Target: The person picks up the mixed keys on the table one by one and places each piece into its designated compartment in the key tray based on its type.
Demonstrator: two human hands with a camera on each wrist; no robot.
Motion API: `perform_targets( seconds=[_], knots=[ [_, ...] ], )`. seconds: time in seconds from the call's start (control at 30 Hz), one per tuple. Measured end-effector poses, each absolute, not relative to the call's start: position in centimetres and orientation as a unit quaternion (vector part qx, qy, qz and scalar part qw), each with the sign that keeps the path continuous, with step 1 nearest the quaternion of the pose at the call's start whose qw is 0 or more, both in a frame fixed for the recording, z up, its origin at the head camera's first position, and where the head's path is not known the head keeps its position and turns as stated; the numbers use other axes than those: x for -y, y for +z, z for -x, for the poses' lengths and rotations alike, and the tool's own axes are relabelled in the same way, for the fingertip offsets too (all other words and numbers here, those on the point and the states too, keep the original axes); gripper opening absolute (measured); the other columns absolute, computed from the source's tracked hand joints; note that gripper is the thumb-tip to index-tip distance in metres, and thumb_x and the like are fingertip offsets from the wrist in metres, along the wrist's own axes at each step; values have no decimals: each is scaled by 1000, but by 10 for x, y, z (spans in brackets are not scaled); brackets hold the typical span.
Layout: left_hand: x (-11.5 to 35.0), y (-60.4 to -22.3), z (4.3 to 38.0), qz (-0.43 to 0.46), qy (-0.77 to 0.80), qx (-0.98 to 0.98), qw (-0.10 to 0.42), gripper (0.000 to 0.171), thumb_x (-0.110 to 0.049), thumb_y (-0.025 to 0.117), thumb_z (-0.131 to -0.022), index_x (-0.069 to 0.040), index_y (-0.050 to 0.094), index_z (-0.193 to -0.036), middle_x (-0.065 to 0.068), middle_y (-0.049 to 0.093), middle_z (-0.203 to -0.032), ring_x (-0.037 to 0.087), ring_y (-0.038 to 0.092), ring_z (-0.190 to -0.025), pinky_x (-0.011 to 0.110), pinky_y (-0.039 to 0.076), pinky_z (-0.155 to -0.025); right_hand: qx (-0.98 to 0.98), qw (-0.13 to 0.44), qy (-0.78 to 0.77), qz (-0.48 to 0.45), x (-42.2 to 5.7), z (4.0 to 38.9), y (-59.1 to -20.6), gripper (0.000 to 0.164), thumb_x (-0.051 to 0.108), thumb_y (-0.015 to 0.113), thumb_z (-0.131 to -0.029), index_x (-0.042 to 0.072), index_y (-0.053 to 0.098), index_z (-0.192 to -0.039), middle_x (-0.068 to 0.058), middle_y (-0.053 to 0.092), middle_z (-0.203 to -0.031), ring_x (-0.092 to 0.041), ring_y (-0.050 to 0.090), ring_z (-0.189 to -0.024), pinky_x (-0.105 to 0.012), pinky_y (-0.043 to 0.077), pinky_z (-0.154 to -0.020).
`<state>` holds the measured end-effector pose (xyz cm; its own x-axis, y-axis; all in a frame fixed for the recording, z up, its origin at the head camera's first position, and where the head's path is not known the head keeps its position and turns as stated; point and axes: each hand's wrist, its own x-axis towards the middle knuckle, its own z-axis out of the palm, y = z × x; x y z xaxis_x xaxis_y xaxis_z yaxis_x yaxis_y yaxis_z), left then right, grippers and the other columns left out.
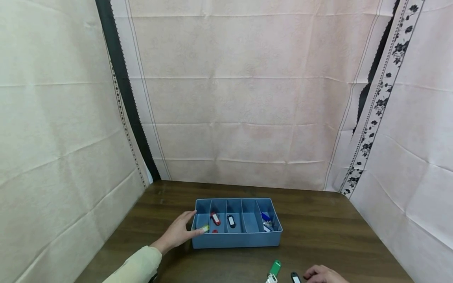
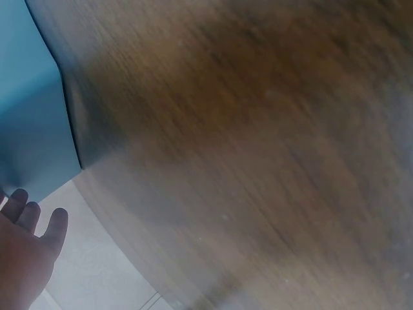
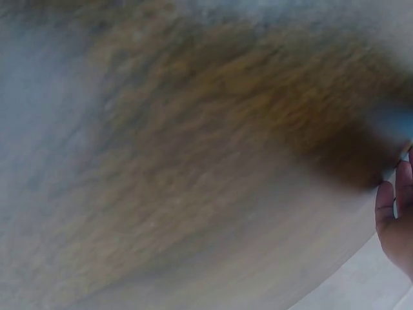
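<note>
A blue divided box (image 1: pixel 235 240) stands on the table, holding small label tags that look like key tags. My left hand (image 1: pixel 182 230) is at its front left corner, fingers extended along the left rim and thumb by a yellow-green tag (image 1: pixel 205 228). In the left wrist view the fingertips of the left hand (image 2: pixel 26 252) touch or nearly touch the box wall (image 2: pixel 39 142). My right hand (image 1: pixel 323 274), loosely bent, is near the table's front, beside a black tag with a white label (image 1: pixel 295 277). Nothing shows in its fingers. A green tag (image 1: pixel 275 268) lies left of it.
Inside the box are a red tag (image 1: pixel 215 218), a black tag (image 1: pixel 231 221) and blue tags (image 1: pixel 265 217) in separate compartments. The brown wooden table (image 1: pixel 318 224) is enclosed by pale cloth (image 1: pixel 247 98) at the back and both sides.
</note>
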<state>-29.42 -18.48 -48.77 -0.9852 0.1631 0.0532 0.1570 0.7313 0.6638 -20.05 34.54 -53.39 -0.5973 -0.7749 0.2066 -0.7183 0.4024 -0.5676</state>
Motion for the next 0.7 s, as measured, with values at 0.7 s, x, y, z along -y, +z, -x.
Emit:
perform_targets(
  seconds=[0.7],
  knots=[
    [185,-487,293,-92,361,-928,2,93,-60,75,-79,-11,42,-151,19,37,-153,44,36,-138,69,33,-103,-855,24,-302,421,-325,205,-539,12,15,71,-90,20,76,-100,8,62,-110,-1,54,-96,-23,47,-69]
  ],
)
